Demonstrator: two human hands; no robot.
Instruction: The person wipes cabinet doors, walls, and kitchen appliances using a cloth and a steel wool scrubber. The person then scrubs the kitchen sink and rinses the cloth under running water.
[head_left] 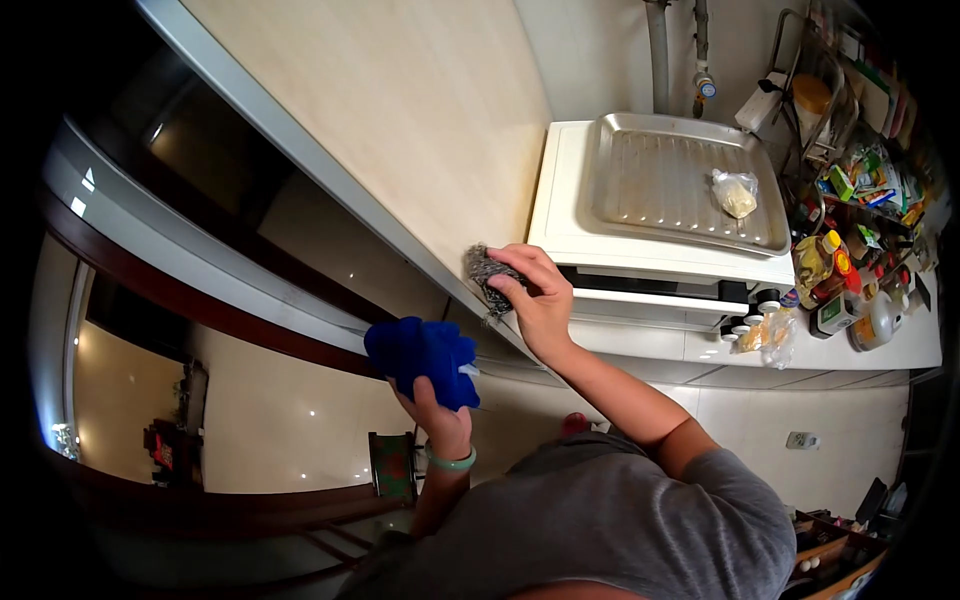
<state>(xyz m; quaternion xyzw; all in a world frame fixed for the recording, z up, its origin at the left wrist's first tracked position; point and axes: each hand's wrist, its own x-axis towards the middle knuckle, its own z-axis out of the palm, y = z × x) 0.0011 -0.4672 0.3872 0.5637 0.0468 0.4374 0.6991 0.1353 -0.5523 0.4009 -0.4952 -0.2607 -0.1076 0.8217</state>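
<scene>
My right hand [543,305] is closed around a grey steel wool scrubber [487,270]. The scrubber rests against the lower edge of a pale wood-toned panel [400,110], close to its metal border strip [300,150]. Lower and to the left, my left hand [437,415] grips a bunched blue cloth [420,355], with a small white bit showing at its side. A pale green bangle [452,462] circles the left wrist. The fingers behind the cloth are hidden.
Right of the panel stands a white countertop oven [570,220] bearing a metal tray [680,232] with a small knotted plastic bag [736,194]. Bottles and jars [820,265] crowd the counter beyond. Pipes [657,60] run up the wall. A small stool [392,465] is at lower left.
</scene>
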